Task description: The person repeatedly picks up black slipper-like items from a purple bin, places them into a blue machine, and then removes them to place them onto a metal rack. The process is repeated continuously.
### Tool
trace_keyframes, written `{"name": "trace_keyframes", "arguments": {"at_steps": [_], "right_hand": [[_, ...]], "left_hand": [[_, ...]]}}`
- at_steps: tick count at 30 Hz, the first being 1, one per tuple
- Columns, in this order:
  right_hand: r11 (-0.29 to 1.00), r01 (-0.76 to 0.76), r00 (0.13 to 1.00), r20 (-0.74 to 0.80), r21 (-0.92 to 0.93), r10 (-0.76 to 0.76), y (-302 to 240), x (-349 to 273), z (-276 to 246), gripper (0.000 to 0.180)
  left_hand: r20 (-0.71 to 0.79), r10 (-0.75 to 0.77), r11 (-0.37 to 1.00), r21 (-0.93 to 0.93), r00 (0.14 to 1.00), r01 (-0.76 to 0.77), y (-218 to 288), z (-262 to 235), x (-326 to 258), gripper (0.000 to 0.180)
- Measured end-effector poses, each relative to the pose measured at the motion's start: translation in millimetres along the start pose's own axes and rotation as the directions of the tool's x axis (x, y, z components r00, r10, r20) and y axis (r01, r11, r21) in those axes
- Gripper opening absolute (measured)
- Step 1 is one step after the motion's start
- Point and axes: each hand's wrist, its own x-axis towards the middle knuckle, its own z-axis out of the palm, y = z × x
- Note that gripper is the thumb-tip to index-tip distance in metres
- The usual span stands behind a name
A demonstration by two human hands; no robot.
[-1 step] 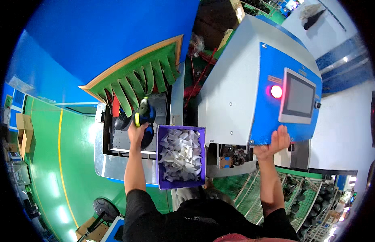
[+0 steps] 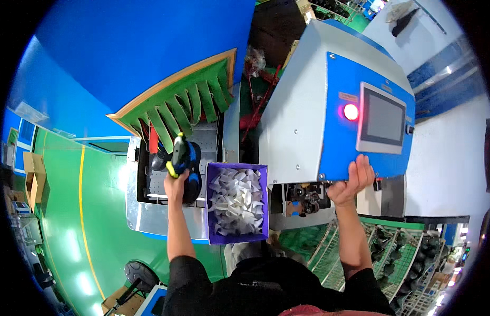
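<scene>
My left hand (image 2: 175, 185) is shut on a black and blue shoe with a yellow-green trim (image 2: 183, 152), held over the metal conveyor tray (image 2: 150, 221). The shoe is just in front of a green strip curtain (image 2: 184, 105). Another dark shoe (image 2: 192, 188) lies on the tray beside my wrist. My right hand (image 2: 353, 181) grips the lower edge of the blue control panel (image 2: 337, 147) on a grey machine. That panel carries a screen (image 2: 382, 121) and a lit red button (image 2: 351, 111).
A purple bin (image 2: 209, 210) filled with white crumpled paper pieces (image 2: 237, 203) stands between my arms. Wire racks with dark items (image 2: 392, 253) are at the lower right. A cardboard box (image 2: 34, 176) and a green floor with a yellow line (image 2: 81, 210) lie to the left.
</scene>
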Motion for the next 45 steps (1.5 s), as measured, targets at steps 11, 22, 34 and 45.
{"name": "trace_keyframes", "arguments": {"at_steps": [11,22,34,45], "right_hand": [[-0.570,-0.655,0.510,0.847,0.496,0.151,-171,-52,-87,0.120],[-0.620,-0.745,0.247,0.965,0.249,0.091,-42,-94,-149,0.100],[-0.872,-0.482,0.045,0.992,-0.082,-0.118,13,-189,-215,0.102],[-0.136,-0.989,-0.013,0.903,0.051,0.430,34,-151,-134,0.118]], "left_hand": [[0.047,0.176,0.872,-0.471,0.983,-0.134,115,32,-320,0.098],[-0.084,0.471,0.857,0.281,0.878,-0.432,96,115,-384,0.041],[0.789,-0.108,0.980,-0.018,0.604,0.198,104,191,-396,0.043],[0.615,0.086,0.950,0.186,0.784,-0.250,63,143,-332,0.036]]}}
